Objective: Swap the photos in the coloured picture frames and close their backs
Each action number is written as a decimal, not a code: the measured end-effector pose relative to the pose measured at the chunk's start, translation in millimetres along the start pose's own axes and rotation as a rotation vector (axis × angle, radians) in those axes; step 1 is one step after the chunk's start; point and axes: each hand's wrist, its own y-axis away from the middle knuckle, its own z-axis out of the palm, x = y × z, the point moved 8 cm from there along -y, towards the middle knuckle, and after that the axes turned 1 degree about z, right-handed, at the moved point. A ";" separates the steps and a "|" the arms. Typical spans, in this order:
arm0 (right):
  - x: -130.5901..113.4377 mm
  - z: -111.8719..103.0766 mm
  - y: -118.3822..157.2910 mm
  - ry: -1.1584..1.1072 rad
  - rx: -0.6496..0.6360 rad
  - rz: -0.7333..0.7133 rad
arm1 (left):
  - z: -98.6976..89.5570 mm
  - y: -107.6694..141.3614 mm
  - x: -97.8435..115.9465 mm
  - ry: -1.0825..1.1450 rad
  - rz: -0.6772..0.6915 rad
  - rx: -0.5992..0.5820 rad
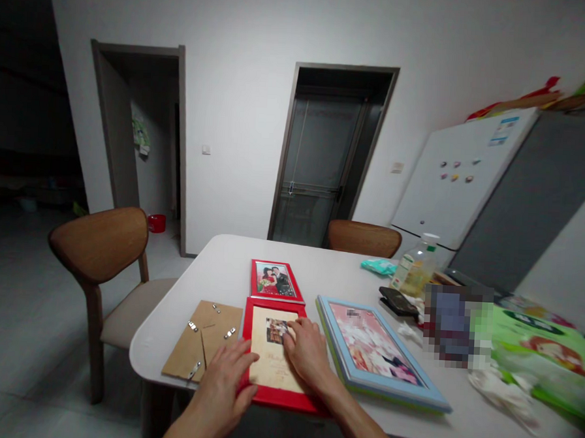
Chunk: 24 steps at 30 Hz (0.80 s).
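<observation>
A red frame (273,396) lies flat near the table's front edge, with a cream printed sheet (265,368) inside it. My left hand (228,379) rests at the frame's left side, fingers spread, holding nothing. On the sheet's right part lies my right hand (308,350), its bent fingertips beside a small dark picture (275,330); whether they pinch anything is hidden. Just behind is a smaller red frame (275,280) with a photo of a couple. Left of my left hand sits a brown backing board (192,344) with metal clips.
Blue and green frames (378,348) are stacked at the right. Beyond them are a black phone-like object (398,302), a bottle (415,264), a teal packet (378,266), crumpled tissues and a green package (545,356). Wooden chairs stand left (100,241) and behind (364,237) the table (232,255).
</observation>
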 end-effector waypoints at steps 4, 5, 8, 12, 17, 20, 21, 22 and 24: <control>-54.2 0.0 14.5 -0.190 -0.096 -0.156 | -20.6 22.9 -64.6 -0.076 -0.190 -0.011; -71.7 2.1 20.4 -0.215 -0.120 -0.204 | -24.2 28.7 -80.7 -0.108 -0.243 -0.002; -120.0 13.6 38.7 -0.246 -0.184 -0.324 | -30.6 40.6 -111.3 -0.159 -0.322 0.061; -148.1 31.2 47.4 -0.217 -0.208 -0.326 | -30.4 39.7 -117.3 -0.133 -0.304 0.106; -144.2 28.7 45.1 -0.446 -0.206 -0.319 | -48.2 31.4 -109.6 -0.090 -0.290 0.244; -131.9 6.6 45.5 -0.577 -0.138 -0.318 | -64.0 29.8 -89.1 -0.104 -0.215 0.316; -126.3 -3.0 45.1 -0.603 -0.113 -0.308 | -67.7 29.5 -78.9 -0.104 -0.175 0.321; -120.4 -13.2 44.3 -0.621 -0.090 -0.298 | -70.1 29.1 -68.1 -0.104 -0.135 0.316; -108.3 -33.9 41.4 -0.639 -0.054 -0.274 | -70.4 27.1 -47.0 -0.098 -0.069 0.280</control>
